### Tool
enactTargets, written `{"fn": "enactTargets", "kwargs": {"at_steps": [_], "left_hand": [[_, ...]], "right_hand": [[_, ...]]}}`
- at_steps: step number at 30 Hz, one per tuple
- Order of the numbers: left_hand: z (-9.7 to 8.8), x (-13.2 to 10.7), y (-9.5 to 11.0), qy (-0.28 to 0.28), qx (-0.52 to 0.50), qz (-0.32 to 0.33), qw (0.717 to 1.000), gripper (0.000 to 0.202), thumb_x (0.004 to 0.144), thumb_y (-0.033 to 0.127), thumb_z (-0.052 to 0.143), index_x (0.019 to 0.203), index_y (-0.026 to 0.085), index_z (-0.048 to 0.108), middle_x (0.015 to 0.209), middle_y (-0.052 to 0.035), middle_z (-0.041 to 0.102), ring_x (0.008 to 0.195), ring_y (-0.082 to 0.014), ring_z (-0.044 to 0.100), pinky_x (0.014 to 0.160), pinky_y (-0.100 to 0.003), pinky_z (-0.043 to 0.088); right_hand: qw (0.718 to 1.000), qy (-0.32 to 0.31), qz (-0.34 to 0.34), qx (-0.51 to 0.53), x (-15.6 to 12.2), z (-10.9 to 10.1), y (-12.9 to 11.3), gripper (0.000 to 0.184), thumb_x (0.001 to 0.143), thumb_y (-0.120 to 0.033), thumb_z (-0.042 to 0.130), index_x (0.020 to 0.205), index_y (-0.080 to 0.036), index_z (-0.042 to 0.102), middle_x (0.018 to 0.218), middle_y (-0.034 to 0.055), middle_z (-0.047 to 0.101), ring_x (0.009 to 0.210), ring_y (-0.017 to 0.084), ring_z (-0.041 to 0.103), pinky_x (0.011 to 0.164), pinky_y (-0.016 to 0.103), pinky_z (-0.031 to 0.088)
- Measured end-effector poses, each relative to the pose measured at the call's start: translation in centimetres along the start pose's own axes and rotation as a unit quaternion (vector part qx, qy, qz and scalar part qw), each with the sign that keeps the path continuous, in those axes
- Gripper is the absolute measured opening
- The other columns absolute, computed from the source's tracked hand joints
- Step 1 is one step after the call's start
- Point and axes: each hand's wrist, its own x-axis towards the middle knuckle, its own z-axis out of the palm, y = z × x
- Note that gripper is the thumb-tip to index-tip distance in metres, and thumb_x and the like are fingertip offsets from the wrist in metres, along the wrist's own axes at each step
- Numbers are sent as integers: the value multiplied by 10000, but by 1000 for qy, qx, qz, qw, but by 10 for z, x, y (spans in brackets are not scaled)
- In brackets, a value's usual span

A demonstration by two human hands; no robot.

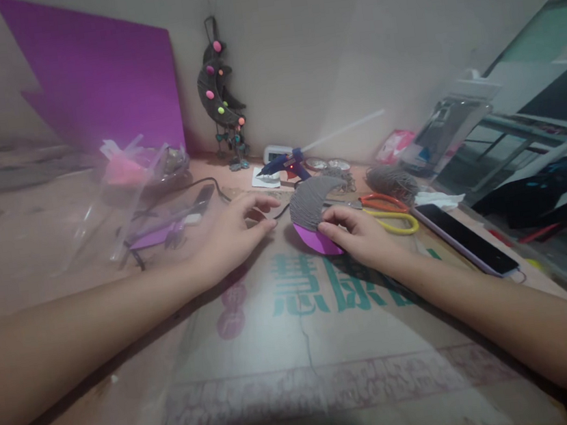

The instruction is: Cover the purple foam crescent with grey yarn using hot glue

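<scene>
A purple crescent shape partly wrapped in grey yarn [310, 210] lies on a printed cardboard sheet [303, 334]. My right hand [358, 231] rests on its lower right side, fingers curled over the edge and pressing it down. My left hand [234, 232] hovers just left of the crescent, thumb and fingertips drawn together near a thin strand; whether they hold it I cannot tell. A ball of grey yarn [391, 182] sits behind my right hand.
Scissors with orange and yellow handles [390, 213] and a phone [465, 238] lie to the right. A blue glue gun [285, 164] stands behind, near a finished moon ornament [222, 96] on the wall. A purple sheet [102, 83] and plastic bags [140, 182] occupy the left.
</scene>
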Motion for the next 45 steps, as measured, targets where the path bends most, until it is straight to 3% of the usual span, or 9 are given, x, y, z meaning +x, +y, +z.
{"fn": "enactTargets", "kwargs": {"at_steps": [10,14,20,25,29,35,45], "left_hand": [[4,-2,-11,-26,-90,-26,995,244,869,261,522,1095,203,593,1061,-54,632,795,-150,649,771,-346,540],[4,-2,-7,-19,-75,-17,997,234,854,253,543,1072,201,609,1031,-49,641,815,-156,648,787,-345,535],[3,-4,-1,-41,-99,-34,994,241,860,290,556,1076,192,596,886,-28,641,676,-135,625,665,-303,518],[2,-4,-3,-28,-57,-32,997,231,845,324,584,1038,202,619,870,-27,650,767,-169,635,721,-332,516],[2,-4,-4,-33,-83,-38,995,233,855,314,569,1053,199,608,870,-26,665,798,-174,643,756,-349,520],[3,-2,-3,-31,-74,-19,997,227,846,298,581,1044,196,624,1009,-48,669,911,-186,637,832,-358,507],[5,-2,-8,-42,-21,-10,999,291,850,308,553,1115,195,590,932,-41,642,870,-180,615,794,-340,497]], "right_hand": [[1000,-2,-5,-22,0,-2,-4,160,855,-318,556,772,-183,581,733,-8,593,648,128,500,619,249,373],[1000,-4,-5,-22,0,-1,-4,155,852,-313,556,769,-184,581,730,-9,595,649,129,504,613,247,372],[1000,-6,-9,-17,0,0,-4,166,857,-322,551,765,-185,576,729,-10,591,644,127,501,605,247,369],[1000,-11,-8,-16,0,0,-3,167,857,-321,548,764,-184,577,727,-8,593,639,127,502,598,246,368],[1000,-12,-14,-19,-1,0,-2,167,856,-328,551,772,-186,578,732,-7,597,650,132,508,607,248,375],[999,-13,-23,-31,0,-1,-4,163,858,-317,547,759,-188,563,723,-9,585,655,133,507,617,249,376],[999,-18,-32,-30,0,0,-5,162,860,-310,539,758,-185,558,719,-7,580,656,134,509,619,253,375]]}}
